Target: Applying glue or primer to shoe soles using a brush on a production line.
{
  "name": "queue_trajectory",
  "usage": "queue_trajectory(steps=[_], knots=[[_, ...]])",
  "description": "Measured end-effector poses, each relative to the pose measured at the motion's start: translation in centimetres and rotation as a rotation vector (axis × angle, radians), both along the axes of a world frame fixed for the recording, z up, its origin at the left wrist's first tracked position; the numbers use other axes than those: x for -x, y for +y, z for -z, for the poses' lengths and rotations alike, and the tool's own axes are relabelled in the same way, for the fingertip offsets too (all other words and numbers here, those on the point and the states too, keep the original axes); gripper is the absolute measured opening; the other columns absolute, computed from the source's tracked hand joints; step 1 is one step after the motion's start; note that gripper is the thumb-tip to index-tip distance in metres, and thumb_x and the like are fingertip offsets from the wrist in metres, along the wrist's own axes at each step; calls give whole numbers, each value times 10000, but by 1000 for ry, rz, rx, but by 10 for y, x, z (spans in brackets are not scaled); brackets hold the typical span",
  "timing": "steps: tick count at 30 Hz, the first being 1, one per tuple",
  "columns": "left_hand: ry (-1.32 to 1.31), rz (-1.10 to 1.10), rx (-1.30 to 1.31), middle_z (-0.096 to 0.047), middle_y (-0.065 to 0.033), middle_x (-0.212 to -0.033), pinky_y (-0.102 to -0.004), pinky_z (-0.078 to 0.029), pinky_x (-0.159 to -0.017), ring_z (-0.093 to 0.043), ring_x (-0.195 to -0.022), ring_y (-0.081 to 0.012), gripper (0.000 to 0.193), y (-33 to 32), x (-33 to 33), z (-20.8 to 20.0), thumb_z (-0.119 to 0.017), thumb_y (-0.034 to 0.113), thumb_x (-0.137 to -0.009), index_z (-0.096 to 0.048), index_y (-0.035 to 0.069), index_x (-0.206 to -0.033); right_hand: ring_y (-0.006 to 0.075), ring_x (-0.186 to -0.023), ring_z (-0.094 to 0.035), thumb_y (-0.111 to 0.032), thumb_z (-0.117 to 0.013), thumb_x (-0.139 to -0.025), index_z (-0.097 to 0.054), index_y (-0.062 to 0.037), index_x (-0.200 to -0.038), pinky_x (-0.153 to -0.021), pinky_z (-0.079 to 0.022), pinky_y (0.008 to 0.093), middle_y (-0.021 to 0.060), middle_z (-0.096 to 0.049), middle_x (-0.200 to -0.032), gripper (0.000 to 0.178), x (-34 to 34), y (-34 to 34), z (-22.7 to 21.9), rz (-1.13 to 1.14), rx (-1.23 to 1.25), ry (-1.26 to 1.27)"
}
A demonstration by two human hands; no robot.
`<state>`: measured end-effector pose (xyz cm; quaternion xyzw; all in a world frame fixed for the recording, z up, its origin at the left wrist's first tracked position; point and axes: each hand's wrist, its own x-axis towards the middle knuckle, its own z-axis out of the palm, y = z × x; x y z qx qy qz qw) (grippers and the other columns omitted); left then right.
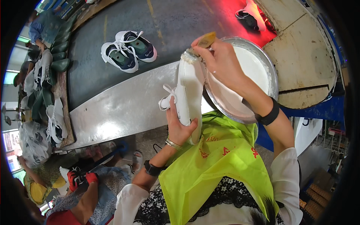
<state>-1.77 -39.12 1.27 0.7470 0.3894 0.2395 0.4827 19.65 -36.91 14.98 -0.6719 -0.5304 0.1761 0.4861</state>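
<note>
A white shoe [182, 90] with white laces is turned on its side, its pale sole facing right. My left hand [179, 123] is closed around its lower end. In my right hand [221, 62] is a brush [206, 39] with a yellowish handle, gripped between thumb and fingers. Its pale bristles touch the upper end of the sole. Beneath my right forearm stands a round metal basin [276, 80] of creamy white liquid. A smear of white shows where bristles and sole meet.
A pair of dark-and-white shoes [127, 51] sits on the dark conveyor belt [86, 80]. A metal ledge [123, 108] runs along its near edge. Another shoe [252, 17] lies under red light. Co-workers and a shoe rack [60, 88] are on the left.
</note>
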Motion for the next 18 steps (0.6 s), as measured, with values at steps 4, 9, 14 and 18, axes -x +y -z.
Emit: queue_trajectory(steps=[4,9,14,18], knots=[[-9,4,7,-362,-231,-1343,-431,-352,-1045,-397,-1257,-344,1024,-1,2,1,-737,182,-684,-125,12,-1489,251,-720,-634,-200,-577,-910,-630,-7,-986,-689,-491,328,161,-661,-804,214,26,-27,18,-70,12,22],[-124,22,103,-447,-161,-1333,-371,-432,-982,-495,-1178,-244,976,8,8,9,-727,137,-718,-144,27,-1493,228,-721,-640,-196,-573,-924,-625,4,-982,-683,-496,337,151,-671,-809,215,15,-28,17,-216,42,182],[-228,58,380,-565,-131,-1256,-340,-468,-937,-574,-1093,-197,952,14,20,-22,-740,199,-735,-187,35,-1492,221,-776,-667,-172,-605,-910,-619,47,-963,-700,-505,340,164,-678,-821,225,-25,-8,32,263,4,267],[-244,32,465,-553,-121,-1264,-337,-461,-939,-562,-1101,-194,948,12,28,-29,-739,182,-733,-194,42,-1496,227,-768,-665,-176,-598,-914,-619,59,-956,-698,-501,336,164,-676,-815,240,8,-53,26,325,-2,222]])
